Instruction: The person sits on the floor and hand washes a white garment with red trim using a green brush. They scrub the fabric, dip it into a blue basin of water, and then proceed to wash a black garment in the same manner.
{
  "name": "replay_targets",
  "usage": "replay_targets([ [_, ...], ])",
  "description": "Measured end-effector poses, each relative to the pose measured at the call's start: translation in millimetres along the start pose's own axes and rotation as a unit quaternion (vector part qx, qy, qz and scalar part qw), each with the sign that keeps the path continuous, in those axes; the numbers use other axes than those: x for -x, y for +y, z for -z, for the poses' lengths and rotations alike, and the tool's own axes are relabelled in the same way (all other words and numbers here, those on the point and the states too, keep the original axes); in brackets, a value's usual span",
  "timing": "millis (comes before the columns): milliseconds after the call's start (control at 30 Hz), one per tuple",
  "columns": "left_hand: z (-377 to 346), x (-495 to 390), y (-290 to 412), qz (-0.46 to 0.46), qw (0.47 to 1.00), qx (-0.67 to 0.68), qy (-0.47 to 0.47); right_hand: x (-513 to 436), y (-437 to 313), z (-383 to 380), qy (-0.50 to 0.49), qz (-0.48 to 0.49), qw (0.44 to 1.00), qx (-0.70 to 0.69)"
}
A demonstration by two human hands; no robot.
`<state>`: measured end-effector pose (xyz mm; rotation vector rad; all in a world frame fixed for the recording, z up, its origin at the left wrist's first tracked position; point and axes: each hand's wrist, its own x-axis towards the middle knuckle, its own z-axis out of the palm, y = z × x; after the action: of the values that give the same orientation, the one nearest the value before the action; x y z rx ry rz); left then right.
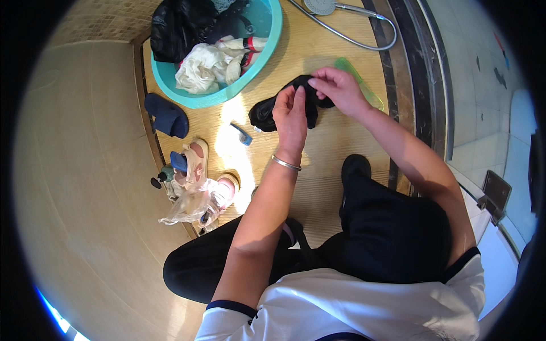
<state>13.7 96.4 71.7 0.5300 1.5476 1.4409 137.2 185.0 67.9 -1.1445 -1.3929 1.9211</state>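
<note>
Between my two hands hangs a piece of black cloth (263,114), perhaps a garment; its full shape cannot be made out. My left hand (291,113), above a silver bangle (286,163), pinches it between thumb and fingers. At its upper right part, my right hand (339,90) grips the cloth with fingertips. Just beyond the right hand lies a translucent green plastic board (362,85), partly covered by that hand. A small blue brush (242,134) rests on the floor to the left of the cloth.
A turquoise basin (232,94) holds water, white cloth (204,68) and black clothing (181,25). A shower head (320,5) with a metal hose lies at the top. Leftward are a navy slipper (167,116), sneakers (197,160) and a clear plastic bag (192,204) by the wall.
</note>
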Motion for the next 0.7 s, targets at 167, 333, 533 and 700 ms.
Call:
replay_targets([
  [167,25.7,-11.2,-21.6,-0.007,0.995,0.077,0.058,9.2,-2.3,2.3,-0.038,0.071,0.975,0.209],
  [333,6.6,-2.9,24.7,0.138,0.964,0.224,0.049,5.3,-2.0,9.6,0.038,0.201,0.905,0.374],
  [533,25.3,-8.9,3.3,0.104,0.978,0.175,-0.037,9.4,-7.8,8.9,0.026,0.231,0.899,0.372],
  [700,22.5,-6.1,1.3,0.110,0.976,0.184,-0.037,18.0,-15.8,-0.5,0.046,0.285,0.862,0.417],
])
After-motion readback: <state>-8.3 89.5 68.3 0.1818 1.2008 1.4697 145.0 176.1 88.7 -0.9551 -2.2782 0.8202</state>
